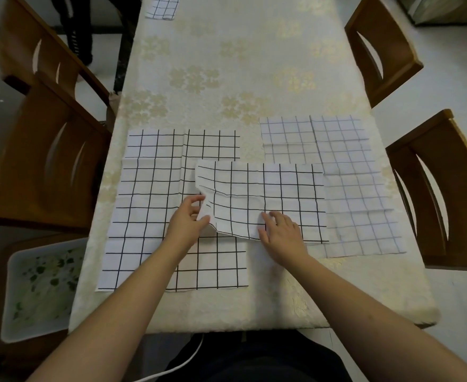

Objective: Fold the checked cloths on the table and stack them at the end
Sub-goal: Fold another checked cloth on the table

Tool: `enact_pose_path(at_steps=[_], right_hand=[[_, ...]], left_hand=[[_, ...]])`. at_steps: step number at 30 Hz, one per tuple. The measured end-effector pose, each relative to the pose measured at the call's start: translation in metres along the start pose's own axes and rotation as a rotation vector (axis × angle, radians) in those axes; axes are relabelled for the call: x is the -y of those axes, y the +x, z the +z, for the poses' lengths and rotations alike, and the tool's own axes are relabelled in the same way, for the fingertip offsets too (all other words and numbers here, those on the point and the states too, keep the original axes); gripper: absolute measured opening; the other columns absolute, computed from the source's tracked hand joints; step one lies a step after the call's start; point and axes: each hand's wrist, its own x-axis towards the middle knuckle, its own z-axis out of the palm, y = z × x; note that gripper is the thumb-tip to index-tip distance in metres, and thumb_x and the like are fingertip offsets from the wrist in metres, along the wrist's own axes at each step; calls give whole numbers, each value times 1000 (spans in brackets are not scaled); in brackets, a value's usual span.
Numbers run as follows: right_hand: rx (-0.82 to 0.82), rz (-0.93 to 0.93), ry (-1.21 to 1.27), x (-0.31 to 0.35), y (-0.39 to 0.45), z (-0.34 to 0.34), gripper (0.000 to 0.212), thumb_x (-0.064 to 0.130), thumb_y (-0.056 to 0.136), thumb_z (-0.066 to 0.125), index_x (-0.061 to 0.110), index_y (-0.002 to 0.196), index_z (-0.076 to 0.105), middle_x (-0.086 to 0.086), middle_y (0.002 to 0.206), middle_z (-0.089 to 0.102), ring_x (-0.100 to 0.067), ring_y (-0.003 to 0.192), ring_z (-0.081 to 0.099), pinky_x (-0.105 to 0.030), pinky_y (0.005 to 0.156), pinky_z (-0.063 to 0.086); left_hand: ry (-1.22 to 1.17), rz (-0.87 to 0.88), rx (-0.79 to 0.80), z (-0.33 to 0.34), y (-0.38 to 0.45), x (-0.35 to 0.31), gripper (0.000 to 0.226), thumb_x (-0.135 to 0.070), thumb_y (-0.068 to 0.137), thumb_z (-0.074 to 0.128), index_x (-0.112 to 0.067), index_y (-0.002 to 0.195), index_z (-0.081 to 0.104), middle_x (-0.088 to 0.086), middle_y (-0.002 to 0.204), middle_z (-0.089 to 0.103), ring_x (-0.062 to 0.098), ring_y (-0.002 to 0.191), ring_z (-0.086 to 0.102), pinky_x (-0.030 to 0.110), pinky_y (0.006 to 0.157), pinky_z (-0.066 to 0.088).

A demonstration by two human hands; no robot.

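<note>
A large white cloth with bold black checks (155,205) lies spread flat on the left of the table. Over its right side lies a half-folded bold-checked cloth (268,199), its left edge crumpled and lifted. My left hand (186,221) pinches that lifted left edge. My right hand (280,230) presses flat on the cloth's near edge with fingers spread. A cloth with finer, paler checks (348,172) lies flat to the right, partly under the half-folded one. A small folded checked cloth (162,6) sits at the table's far end.
The table (240,78) wears a cream floral tablecloth. Wooden chairs stand on the left (50,150) and on the right (441,194), with more further back. A white bin (38,288) sits on the floor at the near left.
</note>
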Motion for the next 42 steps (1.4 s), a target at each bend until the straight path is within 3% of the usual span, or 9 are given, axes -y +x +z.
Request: enact_pose_path(at_steps=[4,9,12,16,22,25,29,35,42], right_hand=[[-29,-17,-1,1,1,-2,55,47,101,28,23,151,27,-5,152,34,-22,139,29,-38,113,21],[-51,-195,-69,7,-17,4,85,74,86,36,27,154,18,-1,157,25,-22,145,21,-42,117,16],[-108,-149,-54,12,-18,12,75,43,90,59,20,153,24,-9,157,31,-28,144,28,-44,116,22],[-247,-26,89,17,-14,-2,58,1,91,51,12,147,41,-13,143,51,-29,131,48,-39,107,38],[-353,5,138,10,-14,-43,47,9,98,45,20,144,47,-6,135,60,-28,119,56,-35,94,45],[-359,-37,244,-2,-12,-54,41,16,99,41,20,138,55,-2,131,62,-19,118,55,-30,94,42],[-421,-309,59,-18,-15,-50,42,3,87,53,12,127,63,-7,124,67,-27,111,64,-36,96,46],[-427,-335,-19,-37,-31,-28,48,-3,76,49,9,118,70,-9,115,71,-28,104,68,-42,93,50],[-379,-273,25,-51,-45,-10,49,3,78,39,7,115,71,-10,116,71,-28,107,67,-42,97,50]], left_hand=[[-47,35,139,-5,-7,-15,77,-8,90,62,-53,143,29,-18,123,54,8,105,62,28,84,51],[-149,63,176,-5,-10,-25,76,-4,89,64,-51,142,36,-1,134,55,15,110,64,35,99,49],[-180,84,200,-2,-12,-31,75,-4,89,65,-50,141,37,-5,128,58,13,105,66,27,90,51],[-226,123,206,0,-12,-40,72,-6,91,63,-44,145,34,-7,124,58,12,103,68,19,77,54],[-467,-35,-6,2,1,-48,35,-15,98,41,-29,130,50,8,106,70,21,84,69,28,75,51],[-345,-58,-211,-3,10,-39,26,-24,100,37,-28,118,56,4,112,66,17,92,64,35,83,50],[-225,-10,-415,-14,28,-39,25,-27,100,35,-26,109,58,-5,103,63,18,100,61,36,86,47],[320,39,95,12,55,-41,18,-30,98,49,-30,111,61,-5,110,64,20,97,63,26,65,45],[694,137,371,86,82,-52,38,-27,99,49,-19,137,51,1,132,56,20,106,58,28,80,46]])
